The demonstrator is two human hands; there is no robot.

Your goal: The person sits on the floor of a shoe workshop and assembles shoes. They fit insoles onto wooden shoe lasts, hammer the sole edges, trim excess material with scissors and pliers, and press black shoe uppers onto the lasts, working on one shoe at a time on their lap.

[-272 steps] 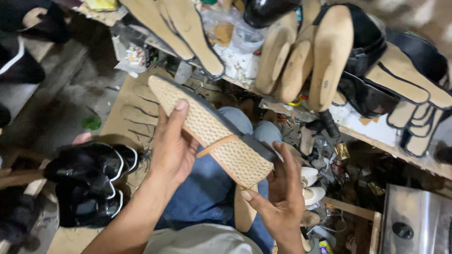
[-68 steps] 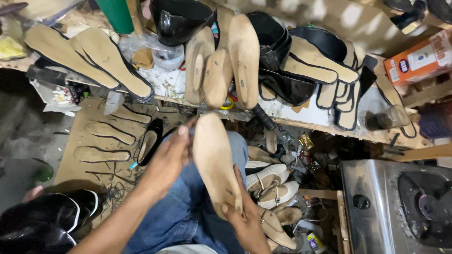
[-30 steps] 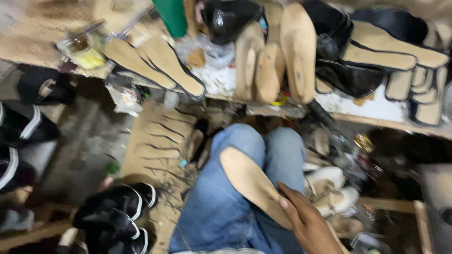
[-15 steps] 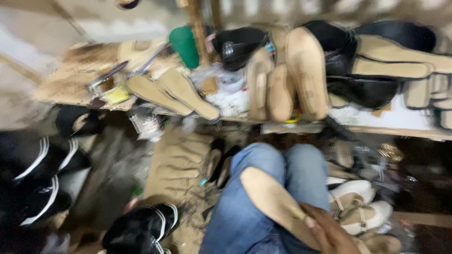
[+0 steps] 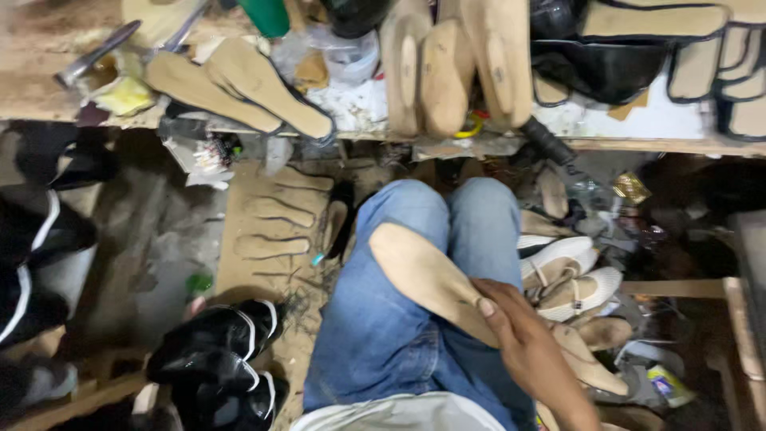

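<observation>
A tan shoe sole (image 5: 423,275) lies slantwise across my lap, on my blue jeans (image 5: 399,335). My right hand (image 5: 519,339) grips its lower end, thumb on top. My left hand is out of sight. Black sandals with white trim (image 5: 219,355) sit on the floor beside my left leg.
A low workbench (image 5: 654,132) across the top carries several tan insoles (image 5: 239,80), wooden shoe forms (image 5: 447,68), black sandal parts (image 5: 606,64) and a green bottle (image 5: 266,13). A cut-out board (image 5: 271,227) lies on the floor. White and tan shoes (image 5: 570,283) pile up at the right.
My left hand has let go of the sole and left the view. The sole has come down onto my lap, held by my right hand alone. The view swung left, then steadied.
</observation>
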